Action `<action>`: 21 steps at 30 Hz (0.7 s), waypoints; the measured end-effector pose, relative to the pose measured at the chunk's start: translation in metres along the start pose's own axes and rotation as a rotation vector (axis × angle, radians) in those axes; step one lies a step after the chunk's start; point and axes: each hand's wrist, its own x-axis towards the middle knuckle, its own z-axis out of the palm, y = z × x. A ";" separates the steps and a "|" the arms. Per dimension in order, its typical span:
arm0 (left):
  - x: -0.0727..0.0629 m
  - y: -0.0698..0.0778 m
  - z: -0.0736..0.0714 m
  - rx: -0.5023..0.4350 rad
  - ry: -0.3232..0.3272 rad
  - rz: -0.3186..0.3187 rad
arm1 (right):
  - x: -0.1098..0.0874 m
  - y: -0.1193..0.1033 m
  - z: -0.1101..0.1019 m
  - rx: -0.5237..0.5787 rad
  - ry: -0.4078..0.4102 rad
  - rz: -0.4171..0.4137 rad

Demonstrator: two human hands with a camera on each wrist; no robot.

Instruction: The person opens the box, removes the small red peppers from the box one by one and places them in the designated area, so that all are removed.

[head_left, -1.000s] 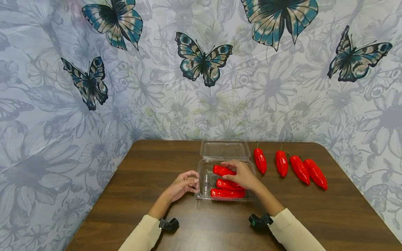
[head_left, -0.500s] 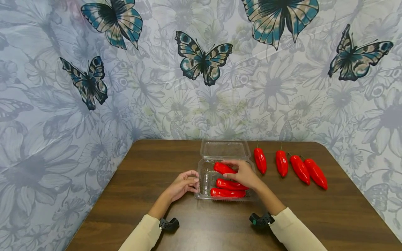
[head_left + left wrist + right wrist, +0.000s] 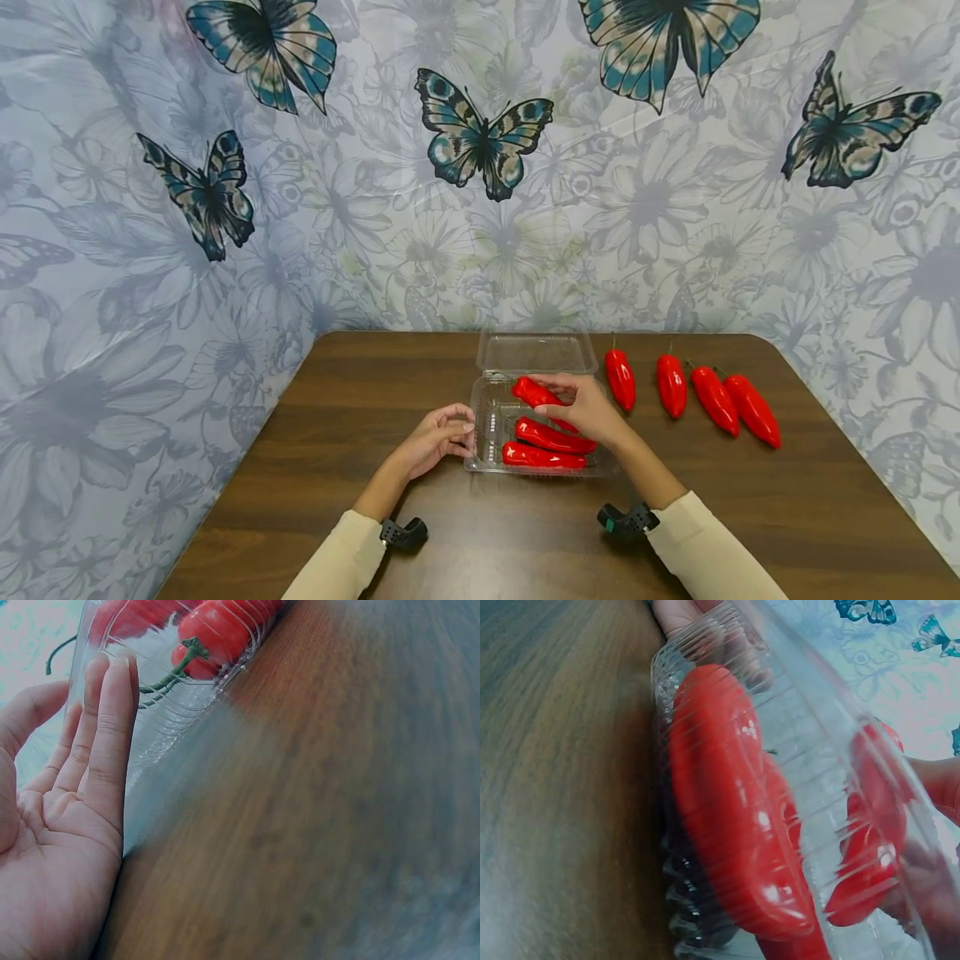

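Woodgrain tbl [image 3: 510,542] — glossy pepper [image 3: 535,392] in R hand [image 3: 588,408] pinch, L hand [image 3: 437,439] loose at clear ribbed box [image 3: 491,425]

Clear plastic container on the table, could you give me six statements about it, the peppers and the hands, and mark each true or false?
1. The right hand holds a red pepper. True.
2. The container's lid is closed. False: it is open, folded back on the far side.
3. Two other peppers lie inside the container. True.
4. Only two peppers lie on the table to the right of the container. False: four lie there.
5. The left hand holds a pepper. False: it holds none; it is at the container's left side.
6. A green stem shows in the left wrist view. True.
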 end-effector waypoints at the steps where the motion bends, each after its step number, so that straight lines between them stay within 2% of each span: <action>1: 0.000 0.000 0.000 0.002 -0.001 0.001 | 0.000 -0.001 -0.001 0.010 0.001 -0.001; 11: 0.001 0.003 -0.001 0.008 0.010 -0.008 | -0.004 -0.010 -0.009 0.087 -0.011 0.057; 21: 0.001 0.001 0.000 0.005 0.007 -0.012 | -0.015 -0.012 -0.024 0.073 -0.006 0.111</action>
